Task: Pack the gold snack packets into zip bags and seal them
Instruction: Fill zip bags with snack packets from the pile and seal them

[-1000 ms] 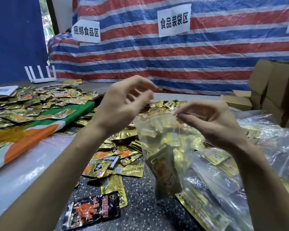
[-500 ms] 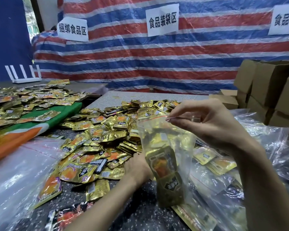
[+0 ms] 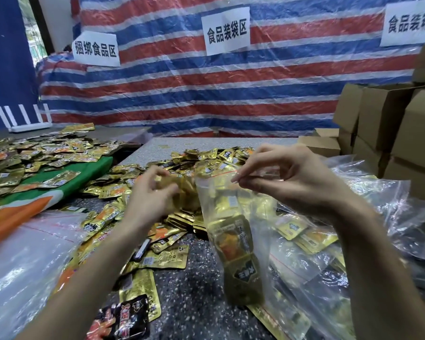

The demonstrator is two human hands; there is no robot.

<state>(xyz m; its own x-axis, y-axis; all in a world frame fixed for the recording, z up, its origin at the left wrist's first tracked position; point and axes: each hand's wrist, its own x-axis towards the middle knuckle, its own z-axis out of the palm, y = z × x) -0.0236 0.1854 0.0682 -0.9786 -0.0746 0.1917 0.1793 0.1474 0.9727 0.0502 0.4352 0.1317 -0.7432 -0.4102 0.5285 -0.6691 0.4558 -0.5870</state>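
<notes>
Left hand [image 3: 150, 195] higher now, gold packets [image 3: 185, 190] in grip, beside zip bag [image 3: 231, 212]

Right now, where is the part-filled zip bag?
Centre-right in head view, the zip bag hangs from the right hand, beside the left hand holding gold packets.

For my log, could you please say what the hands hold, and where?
The right hand pinches the zip bag by its top edge; the left hand grips gold packets, blurred.
</notes>
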